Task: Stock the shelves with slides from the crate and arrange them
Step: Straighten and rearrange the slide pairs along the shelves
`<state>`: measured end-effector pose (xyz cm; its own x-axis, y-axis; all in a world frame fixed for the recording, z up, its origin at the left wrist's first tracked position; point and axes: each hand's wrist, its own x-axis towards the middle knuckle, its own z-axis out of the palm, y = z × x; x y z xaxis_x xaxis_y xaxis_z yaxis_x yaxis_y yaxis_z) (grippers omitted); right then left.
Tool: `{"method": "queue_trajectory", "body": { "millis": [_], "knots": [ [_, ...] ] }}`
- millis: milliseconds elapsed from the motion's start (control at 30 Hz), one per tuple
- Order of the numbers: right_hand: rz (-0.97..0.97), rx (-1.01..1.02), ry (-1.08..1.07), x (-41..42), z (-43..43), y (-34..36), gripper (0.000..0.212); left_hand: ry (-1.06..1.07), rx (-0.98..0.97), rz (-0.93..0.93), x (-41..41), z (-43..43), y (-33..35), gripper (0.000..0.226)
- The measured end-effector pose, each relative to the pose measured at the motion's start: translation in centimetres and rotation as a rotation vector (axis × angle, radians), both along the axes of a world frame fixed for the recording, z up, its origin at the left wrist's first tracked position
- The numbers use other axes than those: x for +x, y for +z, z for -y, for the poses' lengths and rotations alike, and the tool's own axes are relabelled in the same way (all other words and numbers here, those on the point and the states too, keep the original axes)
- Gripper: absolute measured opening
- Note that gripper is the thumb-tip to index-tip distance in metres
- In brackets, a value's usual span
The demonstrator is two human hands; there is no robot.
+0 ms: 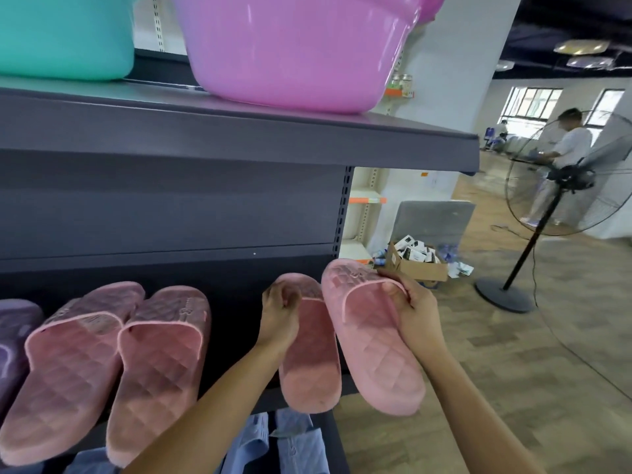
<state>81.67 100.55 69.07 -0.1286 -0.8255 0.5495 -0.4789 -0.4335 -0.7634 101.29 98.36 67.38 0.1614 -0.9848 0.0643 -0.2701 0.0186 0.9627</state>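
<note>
Gripped at its strap by the left hand, the left pink slide is held over the right end of the dark shelf, heel trailing below the fingers. Just past that end, the right pink slide is pinched at its strap edge by the right hand. Further left on the shelf, the nearest shelved pink slide is laid.

A left basin and a right basin are set on the upper shelf, and on the lower shelf beneath, a pair of slides is laid at the left. Right of the pair, a left-hand slide and a right-hand slide are gripped side by side by the left hand and right hand. A cardboard box is set on the floor behind, with a fan farther right.
</note>
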Motion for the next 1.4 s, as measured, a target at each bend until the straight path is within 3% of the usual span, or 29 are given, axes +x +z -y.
{"method": "queue_trajectory", "body": {
  "millis": [200, 367, 467, 633, 800, 900, 1133, 1300, 1400],
  "knots": [
    [-0.002, -0.003, -0.022, -0.1, 0.2, 0.1, 0.026, -0.126, 0.136, -0.130, -2.4, -0.1, 0.9, 0.045],
    [0.004, -0.016, 0.001, 1.4, 0.6, 0.7, 0.022, -0.296, -0.075, -0.230, -0.8, -1.6, 3.3, 0.071],
    [-0.004, -0.035, 0.049, 3.2, 0.9, 1.1, 0.020, -0.399, -0.148, -0.089, 0.8, -1.4, 4.2, 0.087],
    [0.011, -0.017, 0.179, 6.2, 1.4, 1.3, 0.027, -0.320, -0.260, 0.142, 4.4, -0.4, 4.4, 0.086],
    [-0.101, 0.067, 0.326, 7.2, 2.0, 0.9, 0.035, -0.265, -0.299, 0.181, 7.3, -0.7, 3.6, 0.048],
    [-0.151, 0.105, 0.366, 7.2, 2.1, 0.3, 0.041, -0.242, -0.324, 0.186, 8.4, -1.3, 2.9, 0.055],
    [-0.248, 0.142, 0.180, 5.8, 1.8, -1.4, 0.035, -0.160, -0.358, 0.200, 11.5, -2.1, 2.5, 0.073],
    [-0.513, 0.195, 0.087, 5.0, 2.8, -2.5, 0.041, -0.129, -0.317, 0.362, 12.5, -2.1, 2.0, 0.090],
    [-0.494, 0.190, 0.039, 4.8, 3.0, -2.7, 0.035, -0.162, -0.290, 0.416, 11.8, -1.9, 1.9, 0.095]
  ]
}}
